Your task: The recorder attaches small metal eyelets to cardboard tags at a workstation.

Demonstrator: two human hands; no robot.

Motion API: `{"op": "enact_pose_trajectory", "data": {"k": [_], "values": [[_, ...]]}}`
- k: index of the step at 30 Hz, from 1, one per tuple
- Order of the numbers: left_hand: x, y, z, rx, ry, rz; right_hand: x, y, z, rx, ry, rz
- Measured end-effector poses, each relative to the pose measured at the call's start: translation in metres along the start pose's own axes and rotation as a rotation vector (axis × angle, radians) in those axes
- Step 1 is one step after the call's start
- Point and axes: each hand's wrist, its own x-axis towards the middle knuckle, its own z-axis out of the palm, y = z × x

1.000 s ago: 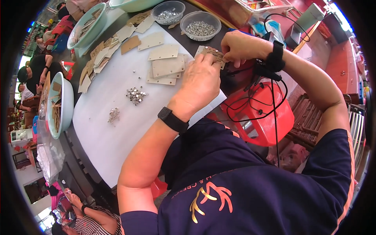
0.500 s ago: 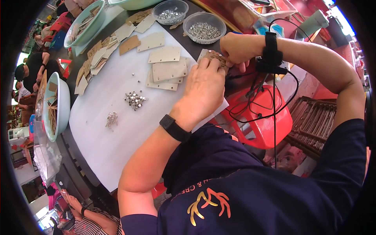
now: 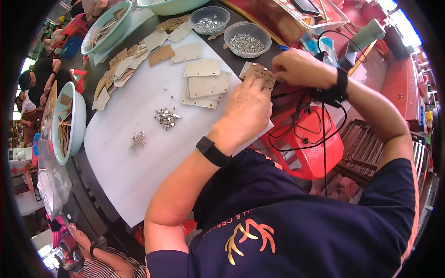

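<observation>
At the table's right edge, my left hand [image 3: 245,107] presses and grips a small brown printed card piece [image 3: 260,73] with its fingers on the near side. A paler piece shows under its left end. My right hand [image 3: 301,68] is closed, its fingertips curled at the right end of the card. Whatever is between them is hidden. Left of my left hand, pale flat pieces [image 3: 207,86] with small metal studs along their edges lie loosely stacked. A pile of silver studs [image 3: 167,118] and a smaller pile of thin-shanked rivets [image 3: 137,141] rest on the white sheet [image 3: 125,185].
Two clear bowls of metal fittings [image 3: 247,44] [image 3: 209,20] stand at the back. More flat pieces [image 3: 123,67] lie along the far left. Green basins [image 3: 76,123] hold brown pieces. Black cables [image 3: 303,139] hang over a red stool [image 3: 320,157]. Other people sit at left.
My right hand has drawn slightly right, uncovering more of the brown card's printed face. My left hand stays on the card. The whole view has shifted a little.
</observation>
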Motion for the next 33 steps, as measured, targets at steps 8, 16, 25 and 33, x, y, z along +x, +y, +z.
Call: {"op": "enact_pose_trajectory", "data": {"k": [8,16,25,33], "values": [[-0.026,0.044,-0.036,-0.038,-0.038,0.001,-0.027,-0.007,0.039,-0.351,0.406,-0.431],[-0.09,0.055,-0.077,-0.243,0.159,-0.188,-0.039,-0.024,-0.008,-0.099,0.607,-0.474],[-0.126,0.047,-0.075,-0.398,0.264,-0.382,0.12,-0.029,-0.131,0.334,0.832,-0.322],[-0.147,0.043,-0.064,-0.378,0.257,-0.463,0.141,-0.075,-0.082,0.016,0.475,-0.463]]}}
